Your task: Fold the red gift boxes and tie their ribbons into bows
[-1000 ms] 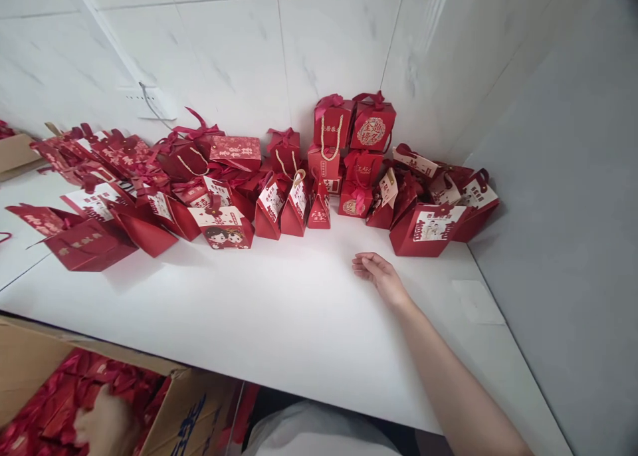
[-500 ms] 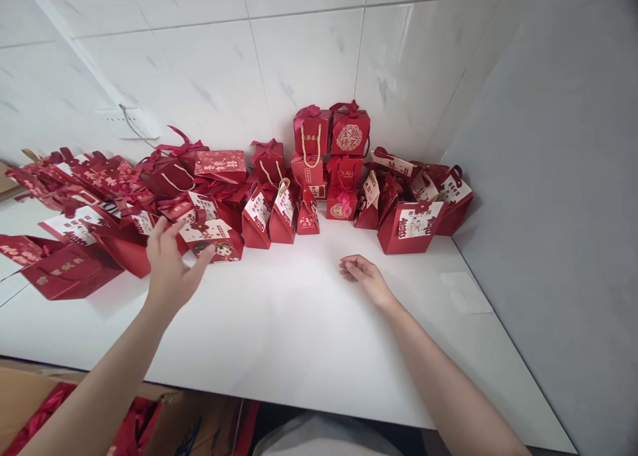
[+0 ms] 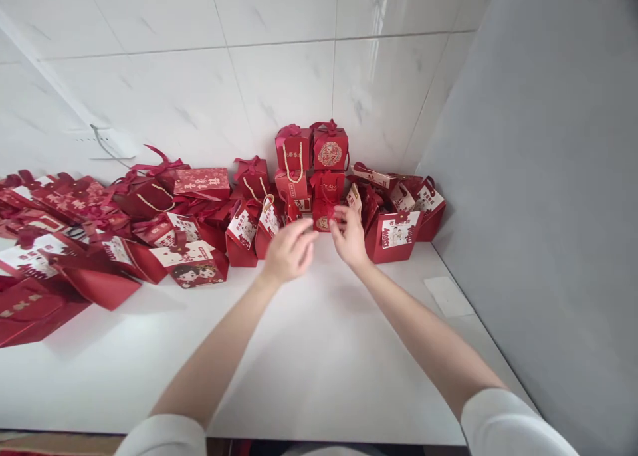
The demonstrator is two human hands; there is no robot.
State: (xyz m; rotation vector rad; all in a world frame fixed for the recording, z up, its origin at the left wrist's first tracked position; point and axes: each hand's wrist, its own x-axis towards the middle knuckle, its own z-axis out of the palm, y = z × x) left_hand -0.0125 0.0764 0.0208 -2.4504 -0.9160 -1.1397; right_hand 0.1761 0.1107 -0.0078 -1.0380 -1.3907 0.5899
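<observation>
Already, red ribbon-tied cardboard boxes [image 3: 329, 153] stand stacked at twelve o'clock, beyond left hand [image 3: 289, 251] and right hand [image 3: 349, 236], fingers loosely bent, seemingly empty, contact unclear, amount left untellable.

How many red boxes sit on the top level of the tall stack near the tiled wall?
2: the rope-handled box on the left and the emblem-fronted box directly to its right. Any behind them would be hidden.
</observation>
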